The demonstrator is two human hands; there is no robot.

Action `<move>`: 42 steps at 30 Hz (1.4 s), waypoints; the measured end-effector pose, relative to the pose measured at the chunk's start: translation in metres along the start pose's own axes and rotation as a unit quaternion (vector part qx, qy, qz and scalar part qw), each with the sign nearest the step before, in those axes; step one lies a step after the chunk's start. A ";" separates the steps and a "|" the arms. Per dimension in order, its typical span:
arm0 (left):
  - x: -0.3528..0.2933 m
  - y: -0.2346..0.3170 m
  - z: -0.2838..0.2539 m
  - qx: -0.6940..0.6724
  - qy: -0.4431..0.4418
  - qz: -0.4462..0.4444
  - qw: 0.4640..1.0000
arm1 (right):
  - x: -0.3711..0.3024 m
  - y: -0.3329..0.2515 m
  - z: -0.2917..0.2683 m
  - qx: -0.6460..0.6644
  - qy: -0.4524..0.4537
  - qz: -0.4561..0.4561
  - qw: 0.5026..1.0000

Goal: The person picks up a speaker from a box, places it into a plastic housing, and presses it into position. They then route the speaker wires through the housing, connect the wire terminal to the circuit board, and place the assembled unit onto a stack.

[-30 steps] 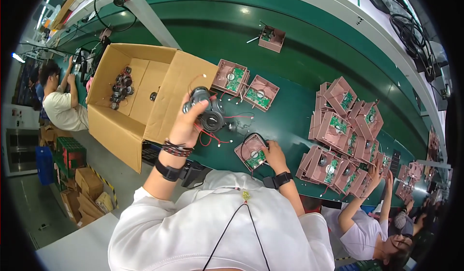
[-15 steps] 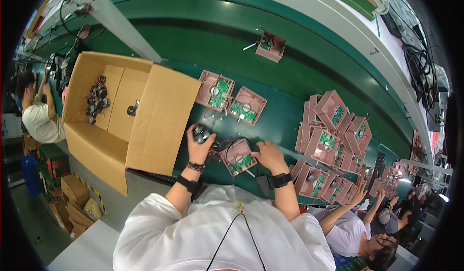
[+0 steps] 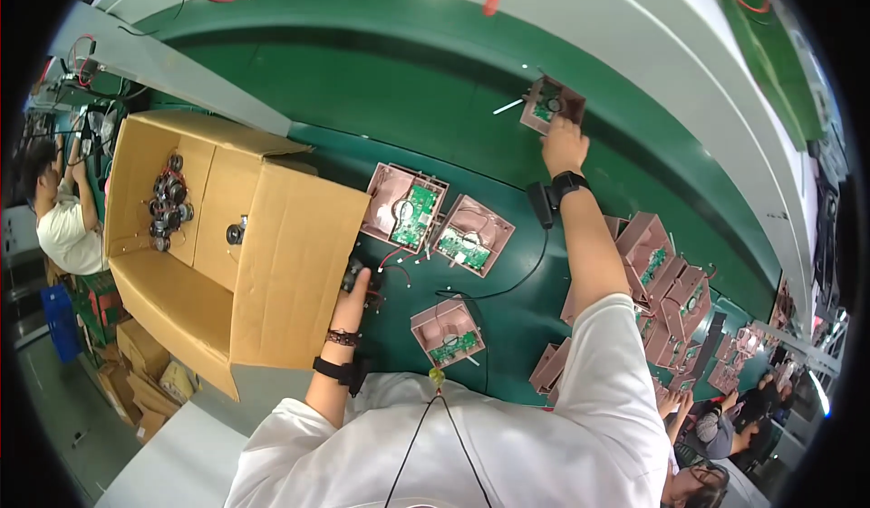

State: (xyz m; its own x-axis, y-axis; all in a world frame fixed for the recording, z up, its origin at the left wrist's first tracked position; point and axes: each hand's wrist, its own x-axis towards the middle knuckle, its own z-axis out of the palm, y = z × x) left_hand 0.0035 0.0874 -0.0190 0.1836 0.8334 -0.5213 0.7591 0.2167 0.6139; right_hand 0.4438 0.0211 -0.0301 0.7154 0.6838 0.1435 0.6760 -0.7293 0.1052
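Note:
My left hand point(image 3: 350, 299) is beside the cardboard box's flap, closed around a small round black speaker point(image 3: 352, 275), mostly hidden, with thin wires trailing right. At full stretch, my right hand point(image 3: 566, 150) grips the near edge of a brownish-pink plastic housing point(image 3: 536, 116) on the far green strip. That housing contains a green circuit board, and a white stick juts from its left side. Nearest my body lies another open housing point(image 3: 435, 328) with a board inside. Two more, a left housing point(image 3: 388, 202) and a right housing point(image 3: 489, 218), sit side by side mid-table.
The open cardboard box point(image 3: 299, 263) at left holds several round black speakers point(image 3: 169, 202). Stacked housings point(image 3: 666, 299) crowd the right side of the green table, beyond my right arm. A black cable point(image 3: 517, 281) runs from my right wrist. Co-workers sit at far left and lower right.
My right hand has gone from beside the near housing to the far one and taken hold of it. My left hand, with the speaker, has shifted left toward the cardboard flap.

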 end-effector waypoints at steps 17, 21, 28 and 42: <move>-0.013 0.008 0.018 0.111 0.014 0.245 0.963 | -0.266 -0.031 -0.063 0.209 0.019 0.157 0.965; 0.003 -0.027 0.024 0.096 0.106 0.296 0.944 | -0.292 -0.036 -0.063 0.197 0.000 0.145 0.970; -0.013 -0.046 0.009 0.107 0.094 0.316 0.938 | -0.308 -0.050 -0.109 0.190 0.061 0.122 0.972; -0.114 0.038 -0.067 -0.494 -0.277 0.016 0.824 | -0.361 -0.088 -0.244 0.338 -0.028 -0.155 0.928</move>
State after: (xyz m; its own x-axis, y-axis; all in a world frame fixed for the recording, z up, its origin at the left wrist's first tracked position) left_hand -0.0305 0.0344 0.1037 0.6586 0.5458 -0.5180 -0.0798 0.7352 0.6732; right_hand 0.0832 -0.1664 0.1488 0.4630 0.8724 0.1568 0.7937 -0.3294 -0.5113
